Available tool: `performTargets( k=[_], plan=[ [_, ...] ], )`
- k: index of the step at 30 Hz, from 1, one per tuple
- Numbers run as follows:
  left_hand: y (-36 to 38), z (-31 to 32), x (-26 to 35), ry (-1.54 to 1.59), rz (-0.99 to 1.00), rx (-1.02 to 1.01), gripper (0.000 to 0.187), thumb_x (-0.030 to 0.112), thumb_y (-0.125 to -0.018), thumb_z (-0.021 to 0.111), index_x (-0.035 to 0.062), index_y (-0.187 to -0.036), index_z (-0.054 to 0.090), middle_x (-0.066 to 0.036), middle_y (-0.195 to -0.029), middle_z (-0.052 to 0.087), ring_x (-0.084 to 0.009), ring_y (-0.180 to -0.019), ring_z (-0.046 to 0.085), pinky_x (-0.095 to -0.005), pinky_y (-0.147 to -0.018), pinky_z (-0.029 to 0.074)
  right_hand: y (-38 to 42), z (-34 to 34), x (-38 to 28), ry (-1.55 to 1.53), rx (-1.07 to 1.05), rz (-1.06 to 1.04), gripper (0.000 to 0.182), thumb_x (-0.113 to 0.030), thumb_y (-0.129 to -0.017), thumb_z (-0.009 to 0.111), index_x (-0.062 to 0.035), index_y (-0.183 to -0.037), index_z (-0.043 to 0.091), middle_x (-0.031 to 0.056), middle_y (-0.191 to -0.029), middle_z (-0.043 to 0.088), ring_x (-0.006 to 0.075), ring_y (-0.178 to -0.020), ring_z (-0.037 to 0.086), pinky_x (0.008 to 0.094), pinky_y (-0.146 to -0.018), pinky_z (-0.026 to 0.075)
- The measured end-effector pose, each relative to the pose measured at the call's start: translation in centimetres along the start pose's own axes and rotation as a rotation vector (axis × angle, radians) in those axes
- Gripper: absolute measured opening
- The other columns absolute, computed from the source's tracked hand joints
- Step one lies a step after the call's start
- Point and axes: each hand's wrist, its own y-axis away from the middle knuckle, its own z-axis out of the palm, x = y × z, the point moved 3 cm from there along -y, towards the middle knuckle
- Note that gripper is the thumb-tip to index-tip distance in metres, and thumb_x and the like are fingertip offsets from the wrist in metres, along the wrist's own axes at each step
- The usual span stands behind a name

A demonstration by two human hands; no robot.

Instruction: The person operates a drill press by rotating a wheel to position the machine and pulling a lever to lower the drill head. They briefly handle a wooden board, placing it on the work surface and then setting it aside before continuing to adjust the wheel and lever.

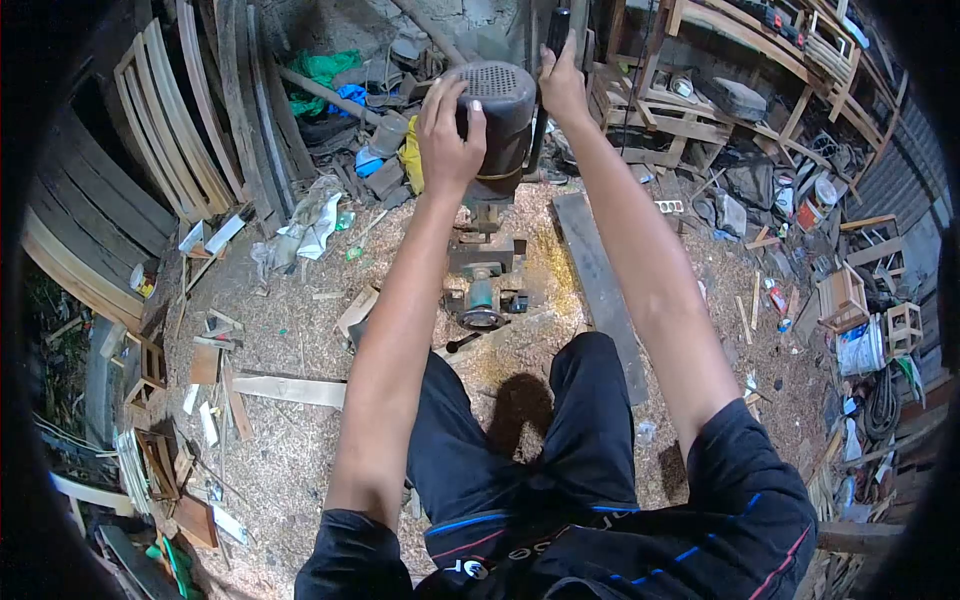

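Note:
In front of me stands a machine with a dark, round motor housing [505, 115], its top perforated with small holes. My left hand [450, 135] lies against the left side of this housing, fingers stretched and thumb apart. Beside the housing, on its right, my right hand [563, 85] is closed round an upright black handle [558, 28]. Below the motor sits a metal vise [482, 262], and a green, rounded part [480, 293] shows nearer to me. What lies between the vise jaws is too small to tell.
Wood shavings cover the floor [290, 310]. A long grey board [600, 285] lies right of the machine, and a pale plank [290, 390] lies left of my legs. Curved wooden slats [175, 120] lean at the left. Scrap and a wooden rack [670, 120] stand behind.

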Motion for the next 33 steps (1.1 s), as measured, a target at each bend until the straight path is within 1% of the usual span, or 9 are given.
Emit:
performTargets(
  k=[8, 11, 17, 19, 20, 26, 27, 31, 33],
  plan=[
    [-0.7, 1.6, -0.7, 0.015, 0.046, -0.049, 0.034, 0.021, -0.102, 0.043, 0.0001, -0.123, 0.059, -0.022, -0.14, 0.05, -0.04, -0.137, 0.038, -0.0463, -0.114, 0.028, -5.5, 2.6, 4.0, 0.321, 0.13, -0.08, 0.05, -0.031, -0.096, 0.057, -0.0014, -0.136, 0.048, 0.032, -0.099, 0.066, 0.049, -0.098, 0.063, 0.0518, -0.086, 0.051],
    [-0.9, 1.6, -0.5, 0.028, 0.058, -0.055, 0.037, 0.024, -0.104, 0.038, 0.0004, -0.125, 0.057, -0.022, -0.144, 0.046, -0.0411, -0.138, 0.035, -0.0474, -0.115, 0.026, -4.9, 1.2, 1.8, 0.284, 0.058, 0.013, 0.035, -0.027, -0.092, 0.064, 0.0001, -0.113, 0.066, 0.0292, -0.102, 0.067, 0.047, -0.101, 0.063, 0.0501, -0.086, 0.051],
    [-1.4, 1.5, -0.9, 0.0, 0.065, -0.1, 0.043, 0.03, -0.106, 0.034, 0.0017, -0.133, 0.053, -0.021, -0.148, 0.041, -0.0398, -0.142, 0.03, -0.0464, -0.117, 0.023, -9.1, 3.2, 5.4, 0.391, -0.137, 0.062, 0.025, -0.021, -0.089, 0.061, -0.0023, -0.104, 0.069, 0.0271, -0.112, 0.066, 0.0427, -0.109, 0.062, 0.0483, -0.09, 0.051],
    [-1.4, 1.2, -0.9, 0.005, 0.049, -0.104, 0.045, 0.031, -0.106, 0.035, 0.0017, -0.138, 0.049, -0.021, -0.15, 0.039, -0.0392, -0.143, 0.029, -0.045, -0.117, 0.023, -5.7, 1.6, 6.6, 0.314, -0.256, 0.099, 0.022, -0.011, -0.086, 0.058, -0.0022, -0.103, 0.069, 0.0268, -0.114, 0.066, 0.0425, -0.11, 0.063, 0.0488, -0.09, 0.051],
    [-0.9, 1.0, -0.8, 0.006, 0.035, -0.111, 0.047, 0.032, -0.106, 0.035, 0.0017, -0.14, 0.046, -0.021, -0.151, 0.038, -0.0389, -0.144, 0.029, -0.0444, -0.117, 0.023, -4.4, 1.9, 7.2, 0.639, -0.409, -0.115, 0.023, -0.011, -0.085, 0.059, -0.0015, -0.105, 0.067, 0.0278, -0.11, 0.066, 0.0443, -0.108, 0.062, 0.0496, -0.089, 0.05],
    [12.7, -4.2, -0.8, 0.072, -0.398, -0.15, 0.052, 0.018, -0.099, 0.049, -0.0067, -0.144, 0.035, -0.026, -0.148, 0.038, -0.0398, -0.14, 0.034, -0.0441, -0.116, 0.026, 15.7, 1.9, 13.5, 0.114, -0.123, -0.062, 0.029, -0.02, -0.091, 0.058, 0.0047, -0.106, 0.064, 0.0285, -0.092, 0.066, 0.0465, -0.092, 0.063, 0.051, -0.081, 0.051],
    [17.1, -4.9, -1.8, -0.005, -0.455, -0.202, 0.05, 0.017, -0.098, 0.052, -0.0059, -0.141, 0.039, -0.028, -0.141, 0.044, -0.0416, -0.135, 0.04, -0.0446, -0.114, 0.03, 20.3, 3.4, 17.7, 0.14, -0.104, -0.132, 0.022, -0.016, -0.092, 0.059, 0.0016, -0.103, 0.066, 0.0273, -0.087, 0.065, 0.0431, -0.079, 0.065, 0.0454, -0.067, 0.05],
    [34.1, -6.3, -6.6, -0.106, -1.037, -0.596, 0.04, 0.018, -0.087, 0.064, -0.0048, -0.119, 0.057, -0.028, -0.119, 0.059, -0.044, -0.112, 0.056, -0.0476, -0.1, 0.044, 37.9, 6.8, 23.9, 0.042, -0.465, 0.26, 0.031, -0.014, -0.087, 0.064, 0.004, -0.112, 0.064, 0.0245, -0.096, 0.068, 0.0314, -0.091, 0.069, 0.0383, -0.081, 0.052],
    [39.9, -6.7, -7.4, -0.27, -1.0, -0.781, 0.034, 0.013, -0.084, 0.065, -0.0053, -0.113, 0.061, -0.026, -0.111, 0.065, -0.044, -0.105, 0.061, -0.0448, -0.093, 0.049, 41.8, 7.6, 23.2, 0.082, -0.586, 0.236, 0.044, -0.015, -0.087, 0.065, 0.0049, -0.125, 0.057, 0.0274, -0.106, 0.066, 0.0364, -0.099, 0.066, 0.04, -0.088, 0.051]
  ],
)
